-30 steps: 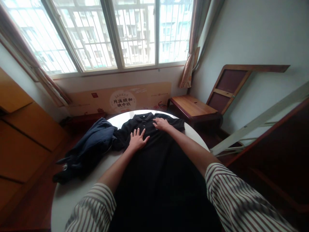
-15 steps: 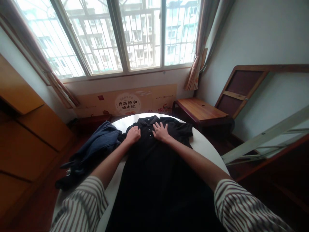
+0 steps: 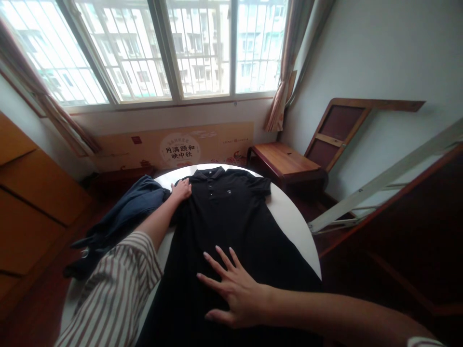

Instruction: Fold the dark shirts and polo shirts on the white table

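Note:
A black polo shirt (image 3: 220, 217) lies spread out with its collar at the far end and its buttoned placket facing up. A small light emblem shows on its chest. My left hand (image 3: 181, 189) rests on the shirt's left shoulder, fingers loosely apart. Lower down, over the body of the shirt, my right hand (image 3: 237, 291) is stretched flat with its fingers spread, holding nothing. The bottom of the shirt runs into the dark lower edge of the view.
Under the shirt is a round white table (image 3: 298, 226). Dark blue clothes (image 3: 133, 205) are heaped at its left edge. A wooden bench (image 3: 285, 159) stands beyond, below the window (image 3: 202, 48). To the right are a leaning wooden frame (image 3: 342, 123) and a pale metal ladder-like rail (image 3: 379, 180).
My right hand has slid from the chest down toward me along the shirt, uncovering the emblem. My left hand has shifted outward to the shoulder and loosened. The view has turned slightly right.

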`<state>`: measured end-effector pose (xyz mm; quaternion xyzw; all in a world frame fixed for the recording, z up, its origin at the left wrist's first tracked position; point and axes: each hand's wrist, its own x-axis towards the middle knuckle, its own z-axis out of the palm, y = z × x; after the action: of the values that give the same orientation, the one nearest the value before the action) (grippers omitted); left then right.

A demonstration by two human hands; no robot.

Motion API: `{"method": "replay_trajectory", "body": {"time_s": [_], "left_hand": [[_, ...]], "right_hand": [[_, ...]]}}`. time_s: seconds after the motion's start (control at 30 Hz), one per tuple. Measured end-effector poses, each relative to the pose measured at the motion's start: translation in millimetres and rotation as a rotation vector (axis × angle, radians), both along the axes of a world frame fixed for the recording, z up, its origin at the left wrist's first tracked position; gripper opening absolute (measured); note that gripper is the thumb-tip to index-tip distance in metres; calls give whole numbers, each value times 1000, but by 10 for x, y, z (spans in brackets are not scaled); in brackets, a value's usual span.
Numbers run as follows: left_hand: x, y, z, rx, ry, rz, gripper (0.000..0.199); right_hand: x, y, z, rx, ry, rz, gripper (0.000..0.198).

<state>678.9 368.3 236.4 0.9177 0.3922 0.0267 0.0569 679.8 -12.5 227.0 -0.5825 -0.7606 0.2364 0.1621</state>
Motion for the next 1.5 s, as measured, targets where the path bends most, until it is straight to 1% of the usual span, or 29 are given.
{"method": "replay_trajectory", "body": {"time_s": [0.07, 0.13, 0.2, 0.23, 0.27, 0.3, 0.37, 0.4, 0.47, 0.57, 0.6, 0.63, 0.67, 0.73, 0.8, 0.83, 0.87, 0.93, 1.0, 1.1, 1.2, 1.27, 1.3, 1.33, 1.4, 1.47, 1.5], "left_hand": [[-108, -273, 36, 44, -25, -29, 50], [-364, -643, 3, 92, -59, -155, 48], [-762, -1068, -97, 127, -100, -355, 46], [-996, -1279, -166, 119, -113, -421, 47], [-1237, -1478, -240, 105, -121, -452, 48], [-1472, -1656, -313, 80, -107, -473, 50], [-1880, -1928, -434, 38, -80, -440, 57], [-2035, -2021, -473, 22, -65, -413, 60], [-2234, -2132, -501, 4, -38, -357, 64], [-2301, -2208, -452, 7, 15, -291, 65], [-2289, -2231, -427, 18, 28, -277, 64], [-2273, -2256, -405, 33, 30, -266, 61], [-2260, -2285, -387, 49, 20, -262, 59], [-2269, -2344, -367, 83, -33, -248, 55], [-2334, -2388, -358, 113, -93, -165, 54], [-2383, -2400, -352, 115, -113, -103, 54], [-2438, -2404, -345, 104, -122, -39, 55], [-2545, -2396, -323, 30, -101, 68, 57], [-2630, -2376, -297, -87, -67, 114, 58], [-2728, -2329, -273, -252, -84, 108, 53], [-2851, -2239, -269, -312, -153, 107, 49], [-2938, -2152, -254, -314, -128, 128, 48], [-2965, -2108, -235, -310, -89, 134, 48], [-2970, -2068, -205, -289, -47, 134, 48], [-2877, -2016, -114, -174, -15, 99, 46], [-2620, -2016, 3, -29, -54, 9, 40], [-2436, -2034, 60, 21, -83, -54, 37]], "right_hand": [[-96, -268, -21, 41, 20, 90, 78], [-162, -513, -96, 65, 25, 178, 68], [-190, -714, -193, 67, 16, 207, 63], [-196, -793, -238, 71, 11, 197, 63], [-200, -858, -276, 80, 6, 180, 64], [-205, -910, -305, 93, 5, 166, 65], [-234, -982, -340, 115, 4, 138, 66], [-259, -1007, -347, 118, 2, 126, 66], [-320, -1047, -342, 103, -3, 120, 66], [-366, -1096, -267, 81, 6, 128, 66], [-343, -1111, -223, 87, 11, 94, 67], [-292, -1128, -174, 108, 13, 16, 66], [-210, -1146, -123, 148, 10, -112, 62], [41, -1200, -44, 266, -9, -480, 46], [355, -1284, -25, 366, -33, -839, 35], [507, -1336, -42, 369, -36, -978, 34], [641, -1391, -74, 340, -27, -1087, 35], [826, -1491, -163, 224, 45, -1217, 42], [892, -1557, -247, 120, 185, -1256, 51], [839, -1614, -289, 77, 390, -1250, 59], [735, -1711, -250, 2, 574, -1206, 64], [701, -1808, -226, -80, 678, -1125, 64], [708, -1853, -218, -106, 683, -1089, 62], [737, -1883, -212, -113, 643, -1065, 60], [873, -1865, -180, -60, 451, -1067, 52], [1102, -1694, -96, 51, 241, -1095, 43], [1239, -1545, -29, 103, 181, -1099, 39]]}}
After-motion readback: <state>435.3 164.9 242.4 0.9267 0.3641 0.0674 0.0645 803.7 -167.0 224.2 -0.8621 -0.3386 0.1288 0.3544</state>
